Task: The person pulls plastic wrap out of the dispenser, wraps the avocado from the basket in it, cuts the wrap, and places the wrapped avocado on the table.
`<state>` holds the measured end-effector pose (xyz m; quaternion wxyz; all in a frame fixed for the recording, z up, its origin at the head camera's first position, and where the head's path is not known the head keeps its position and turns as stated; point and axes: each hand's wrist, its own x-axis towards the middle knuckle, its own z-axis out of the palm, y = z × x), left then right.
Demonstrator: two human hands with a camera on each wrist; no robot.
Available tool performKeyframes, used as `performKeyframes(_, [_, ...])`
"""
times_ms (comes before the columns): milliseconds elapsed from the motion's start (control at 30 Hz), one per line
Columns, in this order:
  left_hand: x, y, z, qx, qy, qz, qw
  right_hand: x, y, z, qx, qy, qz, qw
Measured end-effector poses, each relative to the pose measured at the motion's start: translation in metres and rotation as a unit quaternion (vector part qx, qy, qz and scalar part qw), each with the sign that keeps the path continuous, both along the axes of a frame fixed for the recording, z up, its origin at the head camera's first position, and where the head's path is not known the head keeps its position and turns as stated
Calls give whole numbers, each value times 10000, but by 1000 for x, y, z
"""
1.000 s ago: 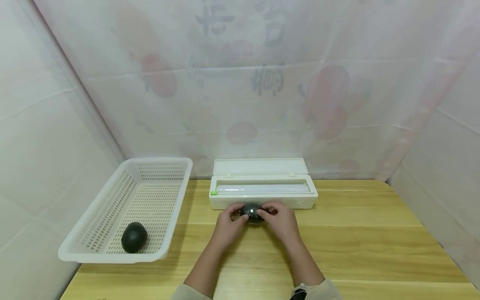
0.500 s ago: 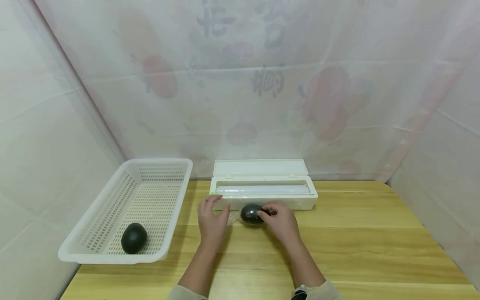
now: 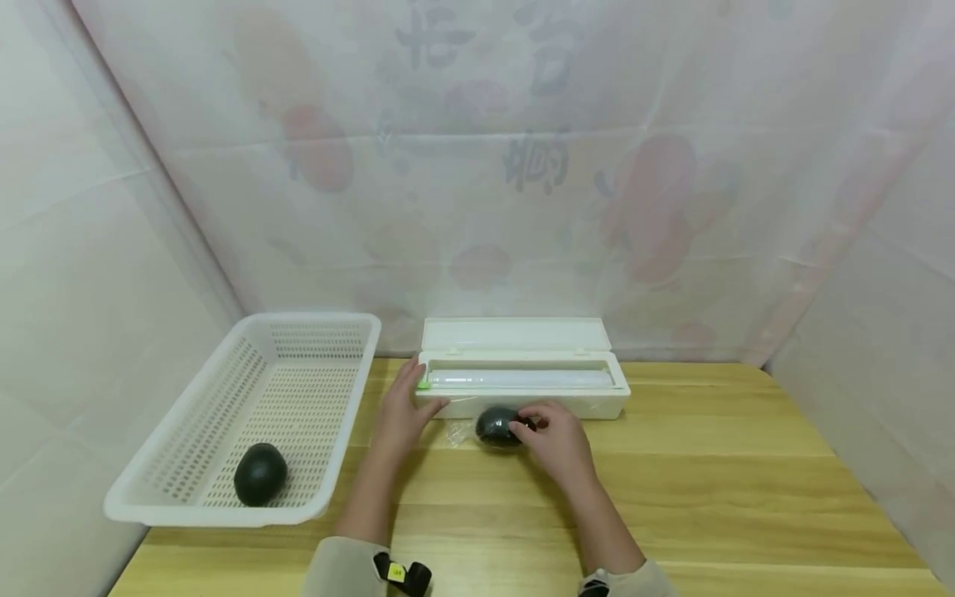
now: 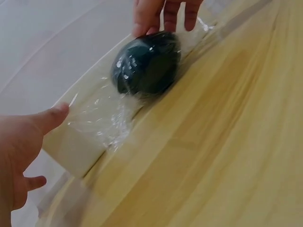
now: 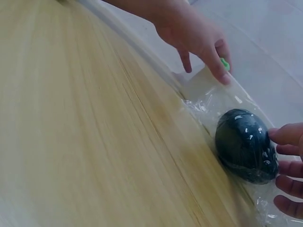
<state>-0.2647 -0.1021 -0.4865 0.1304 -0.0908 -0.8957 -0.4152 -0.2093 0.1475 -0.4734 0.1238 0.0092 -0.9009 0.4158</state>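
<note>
A dark green, egg-shaped avocado (image 3: 496, 426) lies wrapped in clear cling film (image 4: 116, 118) against the front of a white cling film box (image 3: 455, 406). My right hand (image 3: 555, 435) holds the avocado's right end with thumb and fingertips, seen closer in the right wrist view. My left hand (image 3: 403, 414) grips the box's left end, thumb at the front edge and fingers round the far side beside the green slider (image 3: 424, 385). Film stretches from the box front over the fruit, crumpled at its left. In the left wrist view, most left fingers are hidden.
To the left stands a white perforated basket (image 3: 349, 423) with a second, unwrapped avocado (image 3: 260, 474) inside. The box's lid (image 3: 515, 334) is raised, showing the film roll (image 3: 522, 379). A printed curtain (image 3: 477, 207) hangs behind the wooden table (image 3: 709, 497).
My left hand has let go of the avocado and moved left and away to the box's left end by the green slider. My right hand stays on the avocado.
</note>
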Motion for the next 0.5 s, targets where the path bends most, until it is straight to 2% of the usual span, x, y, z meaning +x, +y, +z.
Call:
performKeyframes(233, [-4, -7, 2, -445, 109, -453, 9979, -2, 1, -1, 22, -9, 37, 10000])
performKeyframes(400, [-6, -5, 2, -501, 192, -514, 9972, -7, -3, 5, 227, 796, 15, 9966])
performKeyframes(500, [-7, -3, 2, -420, 95, -442, 9981, -18, -13, 14, 498, 1342, 285, 9893])
